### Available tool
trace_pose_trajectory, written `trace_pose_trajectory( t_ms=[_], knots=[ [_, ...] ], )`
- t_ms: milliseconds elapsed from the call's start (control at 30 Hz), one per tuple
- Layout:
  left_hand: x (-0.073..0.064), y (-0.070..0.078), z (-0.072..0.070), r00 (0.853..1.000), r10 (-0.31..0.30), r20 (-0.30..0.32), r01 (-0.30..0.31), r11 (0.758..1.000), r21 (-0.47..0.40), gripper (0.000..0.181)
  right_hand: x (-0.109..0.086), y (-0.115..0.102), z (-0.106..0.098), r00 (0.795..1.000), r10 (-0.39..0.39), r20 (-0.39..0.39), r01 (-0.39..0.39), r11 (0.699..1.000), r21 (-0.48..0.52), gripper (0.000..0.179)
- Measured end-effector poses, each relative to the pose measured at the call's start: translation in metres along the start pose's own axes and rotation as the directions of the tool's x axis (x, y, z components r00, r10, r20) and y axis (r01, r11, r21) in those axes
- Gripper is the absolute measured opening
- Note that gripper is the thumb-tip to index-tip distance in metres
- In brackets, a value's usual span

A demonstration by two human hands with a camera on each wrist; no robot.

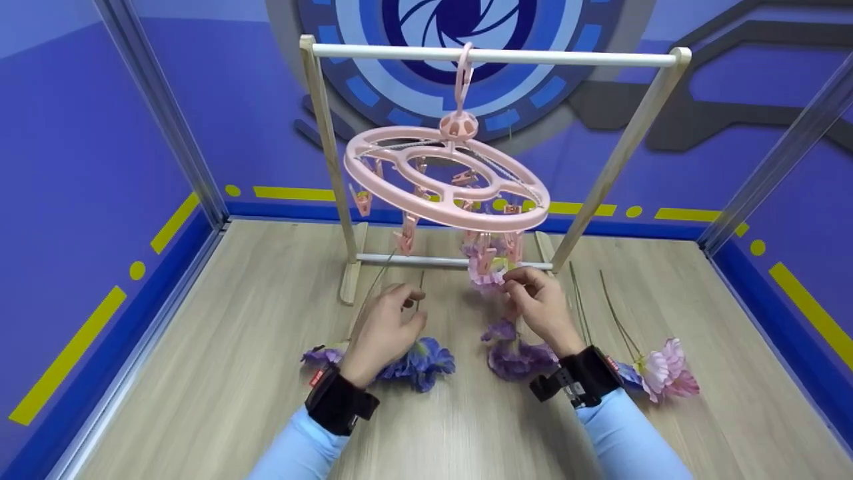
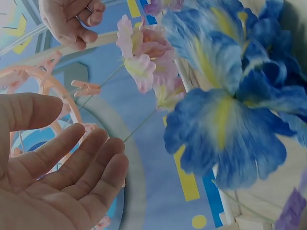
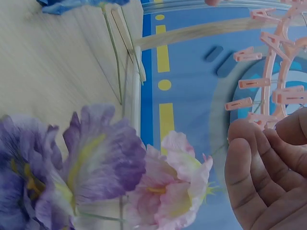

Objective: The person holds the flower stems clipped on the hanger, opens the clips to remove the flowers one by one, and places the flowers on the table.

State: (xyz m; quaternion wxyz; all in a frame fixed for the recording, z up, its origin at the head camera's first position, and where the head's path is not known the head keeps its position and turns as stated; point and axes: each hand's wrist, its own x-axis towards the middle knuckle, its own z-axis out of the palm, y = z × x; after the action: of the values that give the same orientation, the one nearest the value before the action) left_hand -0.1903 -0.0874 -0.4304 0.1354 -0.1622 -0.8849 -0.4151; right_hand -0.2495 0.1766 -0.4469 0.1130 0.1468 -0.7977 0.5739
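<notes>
A pink hanger [image 1: 448,217] with clothespins hangs from the rail of a wooden rack. Pink artificial flowers [image 1: 488,275] hang head-down beneath it, and a stem leads up toward a clothespin [image 2: 86,88] in the left wrist view. My right hand [image 1: 538,303] is raised beside these flowers, its fingers loosely bent, with nothing visible between them. My left hand [image 1: 386,327] hovers over a blue flower [image 1: 421,363], fingers relaxed and holding nothing. A purple flower [image 1: 520,357] lies on the table below my right hand.
The rack's wooden post [image 1: 616,160] stands on the right, with a lower bar [image 1: 440,261] near the tabletop. Another purple flower [image 1: 323,355] lies left of my left hand. A pink and white flower [image 1: 666,370] lies at the right, its stems pointing backward.
</notes>
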Motion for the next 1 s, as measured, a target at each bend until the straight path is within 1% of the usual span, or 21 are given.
trace_pose_trajectory(
  t_ms=[167, 400, 567, 767, 867, 1000],
  knots=[
    [0.000, 0.004, 0.007, 1.000, 0.004, 0.014, -0.004, 0.999, -0.044, 0.019, 0.005, 0.000, -0.004, 1.000, -0.018, -0.024, 0.018, 1.000, 0.024, 0.018],
    [0.001, 0.008, 0.011, 0.999, 0.013, 0.031, -0.012, 0.998, -0.057, 0.019, 0.010, -0.006, -0.008, 0.997, -0.069, -0.025, 0.070, 0.997, 0.034, 0.025],
    [0.002, 0.013, 0.013, 0.999, 0.005, 0.038, -0.002, 0.998, -0.066, 0.021, 0.013, -0.012, -0.007, 0.994, -0.109, -0.016, 0.110, 0.993, 0.034, 0.020],
    [0.004, 0.017, 0.016, 0.998, -0.012, 0.064, 0.016, 0.998, -0.066, 0.022, 0.015, -0.017, -0.004, 0.991, -0.128, -0.042, 0.128, 0.992, 0.006, 0.013],
    [0.005, 0.019, 0.017, 0.998, -0.010, 0.069, 0.015, 0.997, -0.070, 0.022, 0.015, -0.018, -0.002, 0.990, -0.131, -0.054, 0.130, 0.991, -0.019, 0.010],
    [0.005, 0.022, 0.019, 0.998, 0.004, 0.069, 0.000, 0.998, -0.067, 0.021, 0.014, -0.017, 0.000, 0.987, -0.154, -0.054, 0.152, 0.987, -0.049, 0.008]
  ],
)
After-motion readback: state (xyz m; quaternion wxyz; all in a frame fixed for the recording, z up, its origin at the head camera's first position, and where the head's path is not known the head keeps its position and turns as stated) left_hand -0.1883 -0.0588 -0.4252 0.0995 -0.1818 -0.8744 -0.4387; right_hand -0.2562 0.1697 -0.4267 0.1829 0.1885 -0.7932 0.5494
